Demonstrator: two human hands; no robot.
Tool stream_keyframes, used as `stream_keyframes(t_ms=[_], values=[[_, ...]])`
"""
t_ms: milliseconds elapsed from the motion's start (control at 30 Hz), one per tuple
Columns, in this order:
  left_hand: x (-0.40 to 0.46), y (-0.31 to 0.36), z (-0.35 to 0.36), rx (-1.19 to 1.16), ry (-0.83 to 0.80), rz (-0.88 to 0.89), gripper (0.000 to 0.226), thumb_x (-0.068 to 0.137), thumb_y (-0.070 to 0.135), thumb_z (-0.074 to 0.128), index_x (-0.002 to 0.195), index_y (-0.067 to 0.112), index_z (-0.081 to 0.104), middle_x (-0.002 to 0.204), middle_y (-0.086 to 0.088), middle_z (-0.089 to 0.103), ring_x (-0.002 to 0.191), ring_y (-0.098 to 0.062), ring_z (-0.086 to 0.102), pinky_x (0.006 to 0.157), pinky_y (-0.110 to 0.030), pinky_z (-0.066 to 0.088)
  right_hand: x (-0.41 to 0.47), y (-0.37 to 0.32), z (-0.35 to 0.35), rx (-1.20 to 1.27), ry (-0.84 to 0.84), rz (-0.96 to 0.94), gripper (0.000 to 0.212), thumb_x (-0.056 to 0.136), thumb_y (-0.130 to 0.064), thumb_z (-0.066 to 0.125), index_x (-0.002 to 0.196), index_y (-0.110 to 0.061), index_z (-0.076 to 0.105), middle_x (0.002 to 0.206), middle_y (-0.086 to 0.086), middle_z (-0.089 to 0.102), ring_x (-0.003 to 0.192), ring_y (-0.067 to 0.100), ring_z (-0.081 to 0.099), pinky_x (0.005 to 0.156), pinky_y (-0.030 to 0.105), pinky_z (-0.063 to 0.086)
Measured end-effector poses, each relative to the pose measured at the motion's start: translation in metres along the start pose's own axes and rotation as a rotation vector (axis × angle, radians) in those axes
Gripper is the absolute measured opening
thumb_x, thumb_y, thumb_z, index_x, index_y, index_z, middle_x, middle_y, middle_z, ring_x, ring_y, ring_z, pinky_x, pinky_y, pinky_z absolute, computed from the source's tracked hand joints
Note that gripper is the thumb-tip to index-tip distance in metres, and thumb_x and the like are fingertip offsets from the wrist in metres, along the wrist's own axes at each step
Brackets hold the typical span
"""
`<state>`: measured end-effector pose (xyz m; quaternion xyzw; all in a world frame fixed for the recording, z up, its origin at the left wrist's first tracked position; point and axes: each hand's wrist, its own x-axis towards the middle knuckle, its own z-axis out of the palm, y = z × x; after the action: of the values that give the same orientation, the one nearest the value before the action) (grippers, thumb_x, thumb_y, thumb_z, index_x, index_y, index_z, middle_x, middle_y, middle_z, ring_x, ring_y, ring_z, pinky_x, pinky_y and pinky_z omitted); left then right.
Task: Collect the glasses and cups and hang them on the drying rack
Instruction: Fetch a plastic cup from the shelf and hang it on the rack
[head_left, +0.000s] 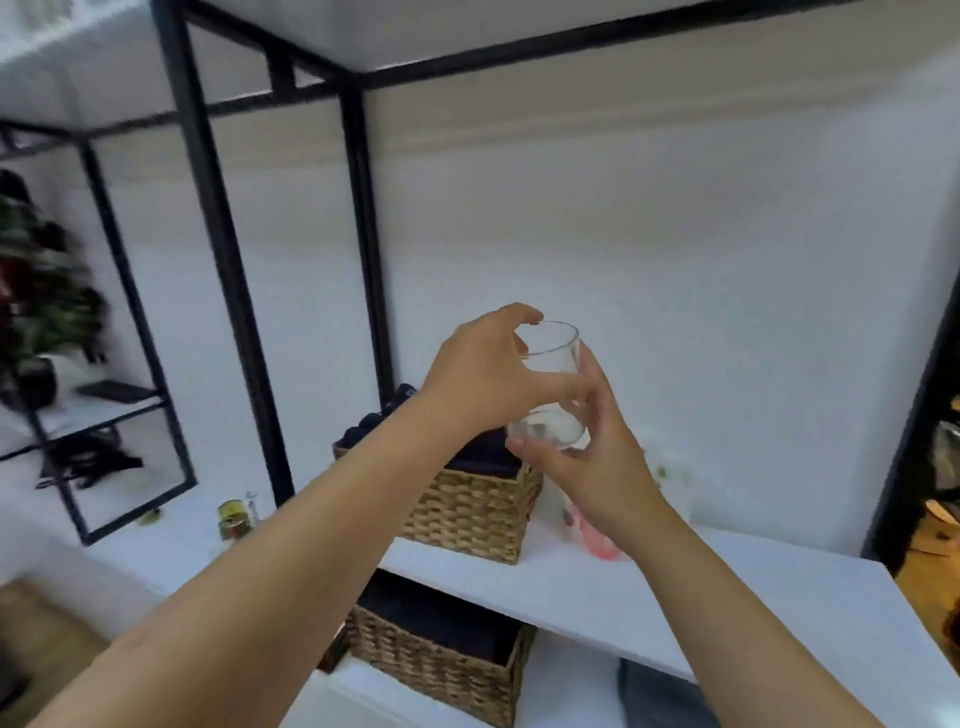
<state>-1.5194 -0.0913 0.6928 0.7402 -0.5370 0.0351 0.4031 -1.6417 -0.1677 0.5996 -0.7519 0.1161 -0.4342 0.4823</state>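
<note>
- The glass (551, 387) is a clear, stemless tumbler with a thin rim and a thicker, rounded base; it is see-through, so the white wall and the fingers behind it show through its side.
- It is held up in the air in front of the white wall, above the white shelf (649, 587), tilted slightly with its mouth upward and leaning to the right.
- Count: one glass is in view. No rack shows.
- Two woven baskets are in view: an upper basket (467, 512) standing on the white shelf and a lower basket (441, 670) under it, each holding dark folded cloth.
- A blurred pink and white item (597, 535) sits on the shelf just behind the right wrist; what it is cannot be told.
- Small jars (234, 519) stand on the lower surface to the left, beside a post of the black metal frame (218, 218); a blurred plant (41, 291) is at far left.
- The left hand (488, 379) curls round the upper part of the glass, thumb arched over towards the rim and fingers wrapped across its side.
- The right hand (597, 457) grips the lower part and base, fingers bent around it from below and from the right.
- Both hands grasp the same glass; neither is released.
</note>
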Motion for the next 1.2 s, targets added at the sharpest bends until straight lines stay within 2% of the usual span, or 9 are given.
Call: stream_keyframes(t_ms=[67,133,200,300,367,467,667,900,1200], values=[[-0.017,-0.019,-0.034,0.02,0.041,-0.045,0.081,0.067,0.065,0.08,0.138,0.04,0.052,0.109,0.018,0.06,0.097,-0.001,0.059,0.069,-0.017,0.043,0.005,-0.01,0.044,0.034,-0.016,-0.031,0.103,0.086,-0.029,0.086,0.162,-0.045,0.02,0.133,-0.046,0.054,0.128,-0.008,0.057,0.094,0.018,0.055],[-0.037,-0.041,-0.068,0.038,0.072,-0.087,0.085,0.067,0.066,0.08,0.142,0.04,0.05,0.112,0.017,0.061,0.095,0.001,0.059,0.068,-0.017,0.044,0.01,-0.02,0.09,0.08,-0.028,-0.055,0.089,0.089,-0.025,0.083,0.154,-0.051,0.028,0.12,-0.051,0.058,0.116,-0.007,0.065,0.087,0.017,0.056],[-0.059,-0.065,-0.102,0.069,0.104,-0.11,0.091,0.066,0.069,0.08,0.146,0.041,0.046,0.118,0.017,0.06,0.101,-0.003,0.06,0.075,-0.02,0.048,0.01,-0.03,0.137,0.145,-0.076,-0.061,0.083,0.09,-0.026,0.082,0.149,-0.057,0.032,0.127,-0.045,0.06,0.118,-0.007,0.065,0.091,0.02,0.057],[-0.095,-0.108,-0.154,0.084,0.128,-0.121,0.101,0.066,0.072,0.08,0.152,0.043,0.037,0.125,0.02,0.055,0.109,-0.007,0.062,0.09,-0.029,0.054,0.006,-0.043,0.21,0.215,-0.133,-0.042,0.087,0.088,-0.031,0.084,0.153,-0.056,0.032,0.148,-0.025,0.057,0.133,0.002,0.058,0.108,0.039,0.053],[-0.12,-0.141,-0.191,0.034,0.144,-0.127,0.102,0.067,0.074,0.078,0.154,0.047,0.032,0.137,0.019,0.053,0.115,-0.008,0.062,0.096,-0.034,0.055,0.002,-0.052,0.258,0.269,-0.141,-0.019,0.079,0.086,-0.032,0.086,0.143,-0.061,0.04,0.14,-0.028,0.06,0.13,0.002,0.06,0.103,0.038,0.056],[-0.16,-0.197,-0.248,-0.021,0.202,-0.134,0.087,0.078,0.075,0.066,0.154,0.051,0.03,0.151,0.02,0.045,0.13,-0.003,0.052,0.104,-0.034,0.049,-0.002,-0.062,0.324,0.282,-0.152,0.019,0.08,0.082,-0.042,0.088,0.147,-0.055,0.041,0.134,-0.024,0.061,0.128,0.005,0.06,0.096,0.033,0.057],[-0.235,-0.324,-0.339,0.101,0.264,-0.262,0.078,0.085,0.082,0.05,0.154,0.053,0.028,0.158,0.027,0.036,0.142,0.002,0.038,0.114,-0.043,0.041,0.005,-0.064,0.429,0.267,-0.17,0.049,0.084,0.08,-0.032,0.09,0.148,-0.041,0.042,0.135,-0.011,0.059,0.126,0.009,0.059,0.106,0.04,0.053],[-0.271,-0.426,-0.387,0.136,0.282,-0.365,0.074,0.089,0.075,0.051,0.155,0.053,0.026,0.16,0.024,0.035,0.145,-0.002,0.036,0.112,-0.039,0.041,0.03,-0.038,0.518,0.279,-0.211,0.091,0.081,0.079,-0.029,0.091,0.141,-0.043,0.041,0.134,-0.012,0.058,0.128,0.011,0.059,0.108,0.043,0.052],[-0.234,-0.548,-0.393,0.132,0.271,-0.466,0.07,0.092,0.071,0.053,0.154,0.054,0.025,0.16,0.025,0.034,0.147,-0.001,0.032,0.117,-0.041,0.036,0.098,0.035,0.614,0.306,-0.296,0.147,0.082,0.074,-0.033,0.093,0.139,-0.043,0.045,0.135,-0.015,0.059,0.129,0.007,0.058,0.11,0.047,0.051]])
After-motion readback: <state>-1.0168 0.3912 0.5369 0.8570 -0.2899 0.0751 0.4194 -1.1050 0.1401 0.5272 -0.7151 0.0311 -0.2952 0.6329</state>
